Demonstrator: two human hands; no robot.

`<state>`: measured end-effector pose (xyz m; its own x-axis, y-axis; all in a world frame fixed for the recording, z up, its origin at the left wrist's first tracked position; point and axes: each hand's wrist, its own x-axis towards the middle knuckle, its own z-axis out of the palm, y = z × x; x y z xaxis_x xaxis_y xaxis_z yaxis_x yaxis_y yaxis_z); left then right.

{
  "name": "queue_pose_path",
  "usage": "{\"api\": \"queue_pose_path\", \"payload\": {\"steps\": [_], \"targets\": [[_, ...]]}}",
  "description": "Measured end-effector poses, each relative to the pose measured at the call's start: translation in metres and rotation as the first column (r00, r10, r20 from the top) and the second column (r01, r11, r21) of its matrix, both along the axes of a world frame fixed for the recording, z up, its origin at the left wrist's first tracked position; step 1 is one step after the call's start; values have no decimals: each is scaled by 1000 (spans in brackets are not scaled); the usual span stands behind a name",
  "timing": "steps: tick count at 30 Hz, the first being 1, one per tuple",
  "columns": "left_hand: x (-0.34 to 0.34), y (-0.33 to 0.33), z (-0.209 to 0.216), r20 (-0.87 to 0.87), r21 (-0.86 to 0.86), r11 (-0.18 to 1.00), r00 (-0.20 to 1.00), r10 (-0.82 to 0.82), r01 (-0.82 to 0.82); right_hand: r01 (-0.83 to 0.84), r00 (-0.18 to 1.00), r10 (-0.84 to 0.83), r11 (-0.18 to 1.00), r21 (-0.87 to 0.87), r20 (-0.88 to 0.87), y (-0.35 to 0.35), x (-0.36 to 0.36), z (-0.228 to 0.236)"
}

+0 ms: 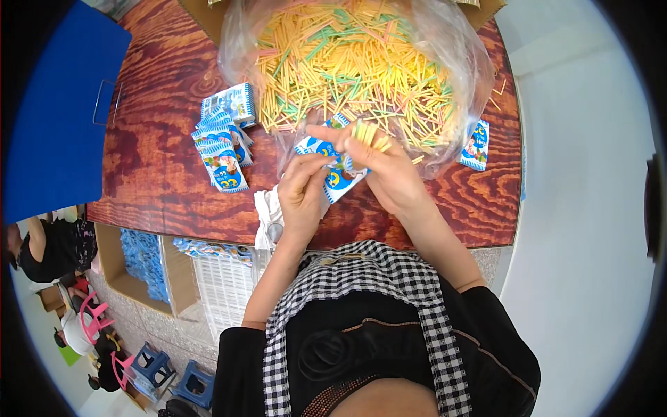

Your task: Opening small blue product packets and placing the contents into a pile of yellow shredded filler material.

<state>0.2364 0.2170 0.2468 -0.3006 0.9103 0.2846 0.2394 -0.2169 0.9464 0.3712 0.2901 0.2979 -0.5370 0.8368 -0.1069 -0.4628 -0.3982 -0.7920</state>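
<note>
My right hand grips a small bundle of yellow sticks between fingers and thumb, index finger stretched to the left. My left hand pinches the edge of a small blue-and-white paper packet held between both hands, over the near edge of the table. Just behind my hands lies a big clear plastic bag full of yellow, pink and green sticks.
A stack of the same blue packets lies on the red-brown wooden table, left of the bag; one more packet lies at the right. A blue board covers the left. Boxes and a white crate stand below the table.
</note>
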Motion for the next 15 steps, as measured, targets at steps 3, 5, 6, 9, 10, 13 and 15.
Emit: {"api": "queue_pose_path", "payload": {"steps": [3, 5, 6, 9, 10, 13, 15], "targets": [[1, -1, -6, 114, 18, 999, 992, 44, -46, -58, 998, 62, 967, 247, -9, 4, 5, 3], [0, -1, -7, 161, -13, 1000, 987, 25, -23, -65, 997, 46, 941, 333, 64, 6, 5, 3], [0, -1, -7, 209, -45, 999, 978, 10, -1, -81, 990, 26, 907, 413, 136, 6, 4, 2], [2, -4, -14, 507, -171, 977, 862, -22, 126, -91, 964, -7, 931, 353, 267, -1, -2, -6], [2, -4, -15, 507, -169, 977, 861, -27, 130, -102, 954, 2, 943, 316, 301, -2, -2, -12], [1, -3, -13, 657, -216, 937, 750, -68, 274, -11, 981, -40, 965, 263, 187, -3, -4, -20], [1, -2, -18, 643, -201, 949, 763, -59, 243, 35, 995, -49, 987, 155, 91, -5, -6, -19]]}}
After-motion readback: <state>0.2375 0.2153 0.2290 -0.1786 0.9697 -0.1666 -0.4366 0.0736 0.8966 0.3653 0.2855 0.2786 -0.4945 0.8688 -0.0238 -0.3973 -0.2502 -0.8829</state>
